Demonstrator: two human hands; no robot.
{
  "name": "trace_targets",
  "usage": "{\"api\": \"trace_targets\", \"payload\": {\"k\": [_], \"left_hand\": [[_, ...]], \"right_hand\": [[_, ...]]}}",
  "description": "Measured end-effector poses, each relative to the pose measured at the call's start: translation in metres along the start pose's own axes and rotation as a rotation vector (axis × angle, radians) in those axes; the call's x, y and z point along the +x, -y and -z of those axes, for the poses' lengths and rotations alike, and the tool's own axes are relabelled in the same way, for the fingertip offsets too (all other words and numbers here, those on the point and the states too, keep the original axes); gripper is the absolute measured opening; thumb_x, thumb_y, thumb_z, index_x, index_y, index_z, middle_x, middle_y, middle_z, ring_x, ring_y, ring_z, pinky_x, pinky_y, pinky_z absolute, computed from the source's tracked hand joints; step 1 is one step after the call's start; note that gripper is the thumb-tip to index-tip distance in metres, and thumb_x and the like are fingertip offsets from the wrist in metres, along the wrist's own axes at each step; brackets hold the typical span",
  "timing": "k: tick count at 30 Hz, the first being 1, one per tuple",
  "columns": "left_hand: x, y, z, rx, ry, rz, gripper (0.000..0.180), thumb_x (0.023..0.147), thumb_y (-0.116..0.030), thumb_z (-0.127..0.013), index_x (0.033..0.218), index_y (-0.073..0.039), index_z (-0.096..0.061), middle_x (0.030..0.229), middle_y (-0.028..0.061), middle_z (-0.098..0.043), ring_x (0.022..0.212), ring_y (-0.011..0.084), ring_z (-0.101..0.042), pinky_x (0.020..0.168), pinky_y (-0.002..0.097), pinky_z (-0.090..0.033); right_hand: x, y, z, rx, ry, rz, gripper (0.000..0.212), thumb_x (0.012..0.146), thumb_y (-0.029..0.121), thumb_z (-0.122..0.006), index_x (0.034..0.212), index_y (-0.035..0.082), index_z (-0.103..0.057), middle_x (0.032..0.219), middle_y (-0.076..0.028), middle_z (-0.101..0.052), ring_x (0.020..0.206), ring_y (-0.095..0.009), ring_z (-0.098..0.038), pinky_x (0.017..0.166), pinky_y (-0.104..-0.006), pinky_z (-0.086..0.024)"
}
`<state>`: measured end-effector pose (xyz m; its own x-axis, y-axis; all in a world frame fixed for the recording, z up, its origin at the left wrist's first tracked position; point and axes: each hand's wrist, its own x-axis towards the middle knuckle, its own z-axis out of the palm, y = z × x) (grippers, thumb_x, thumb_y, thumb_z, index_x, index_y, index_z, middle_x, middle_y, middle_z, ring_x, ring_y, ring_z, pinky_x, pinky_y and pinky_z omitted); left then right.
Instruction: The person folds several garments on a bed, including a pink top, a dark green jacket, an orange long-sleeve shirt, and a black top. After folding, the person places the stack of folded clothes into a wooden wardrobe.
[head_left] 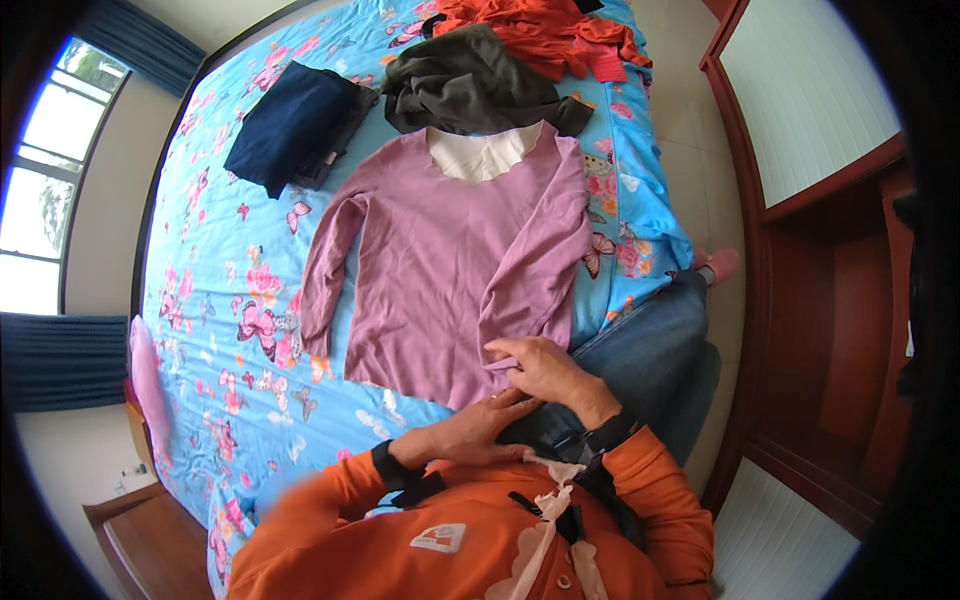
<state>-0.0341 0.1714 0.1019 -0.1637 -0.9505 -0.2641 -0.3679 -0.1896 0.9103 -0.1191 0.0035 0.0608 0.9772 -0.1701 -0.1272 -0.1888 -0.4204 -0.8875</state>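
A mauve long-sleeved top (pixel 440 270) lies spread flat on the blue butterfly-print bed sheet (pixel 220 270), a cream collar at its neck. One sleeve stretches out on the left side; the other is folded across the body. My right hand (pixel 545 370) pinches the cuff of that folded sleeve at the top's lower hem. My left hand (pixel 470 432) rests just below it at the hem's edge, fingers together, touching the fabric.
A folded navy garment (pixel 290 125), a dark grey garment (pixel 470 90) and an orange-red heap (pixel 545 35) lie at the far end of the bed. A wooden wardrobe (pixel 840 300) stands to the right. A window with blue curtains (pixel 50 170) is on the left.
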Motion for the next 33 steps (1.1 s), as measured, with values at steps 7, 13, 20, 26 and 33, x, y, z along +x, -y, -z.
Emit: {"api": "trace_targets", "payload": {"k": [7, 13, 20, 26, 33], "left_hand": [[0.014, 0.039, 0.051, -0.354, -0.454, 0.220, 0.020, 0.094, -0.013, -0.065, 0.110, -0.001, -0.066, 0.102, 0.0042, -0.068, 0.088, 0.0099, -0.060, 0.078, 0.0261, -0.050], [0.031, 0.053, 0.024, 0.095, -0.392, 0.151, 0.037, 0.080, -0.022, -0.076, 0.114, -0.013, -0.066, 0.088, 0.0099, -0.061, 0.076, 0.0191, -0.062, 0.068, 0.0305, -0.050], [0.033, 0.056, 0.010, 0.101, -0.313, 0.055, 0.035, 0.086, -0.014, -0.065, 0.120, -0.008, -0.063, 0.098, 0.0133, -0.065, 0.077, 0.0242, -0.064, 0.070, 0.0336, -0.051], [0.020, 0.072, 0.019, -0.425, -0.034, 0.493, 0.031, 0.098, -0.019, -0.056, 0.125, -0.005, -0.061, 0.102, 0.0045, -0.069, 0.087, 0.0108, -0.063, 0.078, 0.0285, -0.052], [-0.055, 0.162, 0.050, -0.845, -1.105, 0.205, 0.026, 0.099, -0.026, -0.058, 0.108, -0.002, -0.061, 0.090, 0.0038, -0.064, 0.082, 0.0118, -0.061, 0.069, 0.0267, -0.052]], "right_hand": [[-0.021, 0.009, 0.015, 0.297, 0.307, -0.020, 0.031, 0.084, 0.011, -0.066, 0.113, 0.002, -0.064, 0.100, -0.018, -0.070, 0.095, -0.030, -0.068, 0.081, -0.0399, -0.052], [0.008, -0.032, 0.050, 0.407, -0.691, -0.228, 0.023, 0.088, 0.023, -0.071, 0.098, 0.004, -0.065, 0.077, -0.002, -0.064, 0.070, -0.010, -0.058, 0.064, -0.0276, -0.049], [0.059, -0.138, 0.085, 0.623, -0.758, -0.608, 0.038, 0.082, 0.033, -0.076, 0.089, -0.003, -0.068, 0.073, -0.008, -0.066, 0.058, -0.017, -0.058, 0.053, -0.0314, -0.046], [0.037, -0.137, 0.086, 0.086, -1.038, -0.445, 0.034, 0.080, 0.010, -0.075, 0.109, 0.000, -0.062, 0.088, -0.009, -0.064, 0.065, -0.019, -0.057, 0.060, -0.0333, -0.049], [0.021, -0.046, 0.017, 0.122, -0.256, -0.093, 0.030, 0.082, 0.006, -0.071, 0.111, 0.002, -0.064, 0.092, -0.010, -0.064, 0.075, -0.019, -0.061, 0.069, -0.0324, -0.051]]}}
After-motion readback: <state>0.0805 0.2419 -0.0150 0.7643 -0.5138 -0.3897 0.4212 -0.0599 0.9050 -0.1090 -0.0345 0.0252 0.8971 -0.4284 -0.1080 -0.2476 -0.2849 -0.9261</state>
